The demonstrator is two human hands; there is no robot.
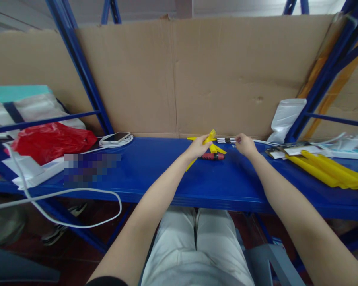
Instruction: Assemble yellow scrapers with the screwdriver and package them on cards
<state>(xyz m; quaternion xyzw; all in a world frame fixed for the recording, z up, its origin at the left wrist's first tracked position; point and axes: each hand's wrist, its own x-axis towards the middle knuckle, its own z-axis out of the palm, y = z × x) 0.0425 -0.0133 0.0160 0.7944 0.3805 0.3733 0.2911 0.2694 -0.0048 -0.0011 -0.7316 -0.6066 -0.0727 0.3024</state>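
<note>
My left hand (199, 146) is closed around a yellow plastic piece with several flat arms (216, 149), held just over the blue shelf. Right below that piece lies a tool with a red and black handle (212, 156). Several thin white rods with black bands (225, 140) rest along the back of the shelf. At their right end is my right hand (245, 145), its fingers pinched together. Whatever sits between those fingertips is too small or hidden to make out. A few tiny pale bits (234, 145) lie beside them.
Long yellow plastic strips (331, 171) and packets (292, 149) lie at the right. A white pouch (286, 119) leans at the back. Leftward are a phone (118, 137) on a coiled white cable (116, 143), a red bag (53, 139) and a cable looping over the front edge.
</note>
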